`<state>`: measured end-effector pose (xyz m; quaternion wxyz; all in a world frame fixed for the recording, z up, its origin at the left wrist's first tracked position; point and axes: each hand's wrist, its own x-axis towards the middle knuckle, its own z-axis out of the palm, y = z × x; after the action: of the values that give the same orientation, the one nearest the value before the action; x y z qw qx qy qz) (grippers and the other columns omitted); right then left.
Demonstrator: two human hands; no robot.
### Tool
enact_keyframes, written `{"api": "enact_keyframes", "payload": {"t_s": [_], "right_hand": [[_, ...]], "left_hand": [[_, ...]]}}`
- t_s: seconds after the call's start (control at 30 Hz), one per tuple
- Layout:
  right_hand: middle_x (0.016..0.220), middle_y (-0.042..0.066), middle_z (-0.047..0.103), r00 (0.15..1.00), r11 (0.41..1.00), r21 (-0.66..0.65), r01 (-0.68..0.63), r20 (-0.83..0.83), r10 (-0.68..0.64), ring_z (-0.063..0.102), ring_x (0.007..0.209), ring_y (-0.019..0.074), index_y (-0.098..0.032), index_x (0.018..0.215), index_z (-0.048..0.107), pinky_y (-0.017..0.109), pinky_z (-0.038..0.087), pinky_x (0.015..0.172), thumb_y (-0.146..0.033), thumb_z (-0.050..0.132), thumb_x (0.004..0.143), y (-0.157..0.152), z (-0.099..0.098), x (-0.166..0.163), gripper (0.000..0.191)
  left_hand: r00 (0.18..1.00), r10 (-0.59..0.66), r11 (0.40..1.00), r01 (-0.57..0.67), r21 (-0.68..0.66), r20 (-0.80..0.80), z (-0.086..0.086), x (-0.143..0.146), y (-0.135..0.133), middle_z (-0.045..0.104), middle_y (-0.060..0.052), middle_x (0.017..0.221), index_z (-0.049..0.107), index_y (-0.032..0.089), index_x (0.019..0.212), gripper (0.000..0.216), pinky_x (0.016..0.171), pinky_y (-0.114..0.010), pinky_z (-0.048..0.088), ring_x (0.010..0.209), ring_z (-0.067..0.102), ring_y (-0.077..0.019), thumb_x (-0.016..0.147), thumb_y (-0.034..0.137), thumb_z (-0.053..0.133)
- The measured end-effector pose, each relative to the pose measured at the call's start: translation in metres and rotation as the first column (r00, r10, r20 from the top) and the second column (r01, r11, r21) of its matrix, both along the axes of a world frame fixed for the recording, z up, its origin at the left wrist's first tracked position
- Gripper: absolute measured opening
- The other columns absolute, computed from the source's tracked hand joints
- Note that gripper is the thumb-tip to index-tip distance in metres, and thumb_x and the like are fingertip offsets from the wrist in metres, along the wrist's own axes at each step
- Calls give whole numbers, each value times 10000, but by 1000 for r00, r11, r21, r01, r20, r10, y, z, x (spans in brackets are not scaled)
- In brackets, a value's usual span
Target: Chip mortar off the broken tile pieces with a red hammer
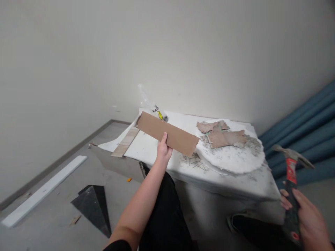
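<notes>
My left hand (164,150) grips a flat brown board (170,133) by its lower edge, thumb on its upper face, and holds it over the white-covered table (180,167). At the right, my right hand (300,209) is wrapped round the black and red handle of a claw hammer (291,174), its metal head upward. Torn brownish board pieces (225,137) lie on a round white slab (235,164) on the table's right part. Several loose nails (195,161) are scattered beside the slab.
A wood-grain plank (126,142) lies across the table's left end, near a clear plastic bag (148,99) with nails. On the floor are a long white strip (44,191), a black angular object (94,205) and an orange bit (129,180). A blue curtain (309,129) hangs at right.
</notes>
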<state>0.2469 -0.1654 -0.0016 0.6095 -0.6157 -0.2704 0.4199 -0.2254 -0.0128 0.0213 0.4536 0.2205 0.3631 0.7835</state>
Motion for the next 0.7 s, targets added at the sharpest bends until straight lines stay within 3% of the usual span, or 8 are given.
{"api": "enact_keyframes", "payload": {"t_s": [0.1, 0.27, 0.47, 0.7], "right_hand": [[770, 76, 586, 990, 998, 18, 52, -136, -49, 476, 487, 107, -257, 821, 745, 267, 412, 368, -421, 872, 688, 1, -10, 13, 246], [747, -14, 576, 965, 994, 98, -39, -256, 63, 435, 483, 64, -209, 1017, 708, 181, 400, 387, -426, 880, 673, -8, -4, 18, 441], [742, -27, 568, 948, 981, 182, -71, -294, 123, 426, 479, 52, -180, 1058, 671, 171, 373, 399, -447, 864, 684, -8, 4, 18, 498], [757, -31, 565, 933, 974, 202, -105, -318, 167, 417, 476, 53, -189, 1040, 653, 179, 359, 396, -470, 862, 693, -6, 7, 15, 493]], "left_hand": [[997, -75, 997, 75, -2, 31, 5, 53, -4, 722, -63, 1256, 673, 217, 1144, 401, 1054, -348, 536, 1241, 640, -214, 862, 501, 683], [991, -74, 997, 73, 15, 114, 25, 108, -22, 714, -59, 1282, 693, 202, 1121, 292, 1084, -342, 521, 1298, 603, -217, 892, 380, 668], [995, -82, 991, 76, 109, 49, 45, 140, -51, 698, -49, 1313, 689, 220, 1180, 335, 1094, -371, 520, 1309, 595, -238, 905, 408, 660], [996, -84, 993, 82, 80, 13, 54, 163, -60, 713, -40, 1282, 678, 250, 1218, 395, 1089, -362, 523, 1299, 604, -235, 845, 365, 738]]}}
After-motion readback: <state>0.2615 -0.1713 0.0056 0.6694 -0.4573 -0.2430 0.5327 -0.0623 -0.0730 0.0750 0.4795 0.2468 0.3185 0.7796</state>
